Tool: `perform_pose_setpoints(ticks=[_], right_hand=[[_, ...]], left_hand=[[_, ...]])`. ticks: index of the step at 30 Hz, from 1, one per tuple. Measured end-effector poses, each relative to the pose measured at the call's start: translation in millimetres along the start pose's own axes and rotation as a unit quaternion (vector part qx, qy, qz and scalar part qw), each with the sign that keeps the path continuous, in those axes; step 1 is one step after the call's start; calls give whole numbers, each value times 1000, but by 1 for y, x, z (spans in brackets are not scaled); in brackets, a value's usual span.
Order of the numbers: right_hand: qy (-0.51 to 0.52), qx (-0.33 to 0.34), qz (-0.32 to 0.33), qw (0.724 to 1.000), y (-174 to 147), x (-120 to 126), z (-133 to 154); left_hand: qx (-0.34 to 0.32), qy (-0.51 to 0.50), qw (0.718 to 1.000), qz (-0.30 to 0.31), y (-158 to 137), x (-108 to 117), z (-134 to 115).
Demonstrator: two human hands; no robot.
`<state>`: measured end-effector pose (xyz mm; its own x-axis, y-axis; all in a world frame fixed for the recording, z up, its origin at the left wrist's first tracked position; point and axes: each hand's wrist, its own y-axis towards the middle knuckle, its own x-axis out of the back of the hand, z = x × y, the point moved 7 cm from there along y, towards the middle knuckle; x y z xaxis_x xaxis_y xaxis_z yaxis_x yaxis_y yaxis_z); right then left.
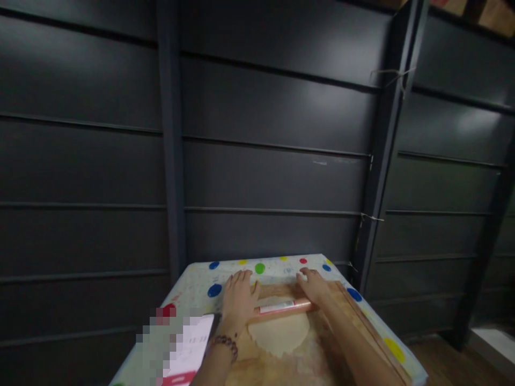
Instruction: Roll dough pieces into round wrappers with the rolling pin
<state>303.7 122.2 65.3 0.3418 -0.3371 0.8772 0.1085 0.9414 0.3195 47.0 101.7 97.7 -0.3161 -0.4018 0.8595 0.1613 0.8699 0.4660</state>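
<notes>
A wooden rolling pin (pixel 284 308) with a white and red label lies crosswise over a flat, pale sheet of dough (pixel 281 335). My left hand (pixel 238 296) rests on the pin's left end, its fingers stretched forward past it. On the other end lies the palm of my right hand (pixel 316 288), fingers reaching out and slightly bent, not wrapped round the pin. Dough shows on both the near and far sides of the pin. Underneath is a wooden board (pixel 251 367). A beaded bracelet (pixel 226 343) circles my left wrist.
A phone-like device with a lit screen (pixel 195 343), partly blurred out, lies left of the board. The table has a white cover with coloured dots (pixel 259 268). Behind it stands a dark panelled wall (pixel 273 177) with upright posts. A white object (pixel 493 348) is on the floor at right.
</notes>
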Motion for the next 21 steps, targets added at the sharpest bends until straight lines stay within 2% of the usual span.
perform_pose_setpoints(ticks=[5, 12, 21], right_hand=[[2, -36, -5, 999, 14, -3, -7], [3, -68, -2, 998, 14, -6, -13], [47, -25, 54, 997, 2, -18, -21]], left_hand=[[11, -8, 1000, -10, 6, 0, 5], [59, -5, 998, 9, -1, 0, 8], [98, -17, 994, 53, -15, 6, 7]])
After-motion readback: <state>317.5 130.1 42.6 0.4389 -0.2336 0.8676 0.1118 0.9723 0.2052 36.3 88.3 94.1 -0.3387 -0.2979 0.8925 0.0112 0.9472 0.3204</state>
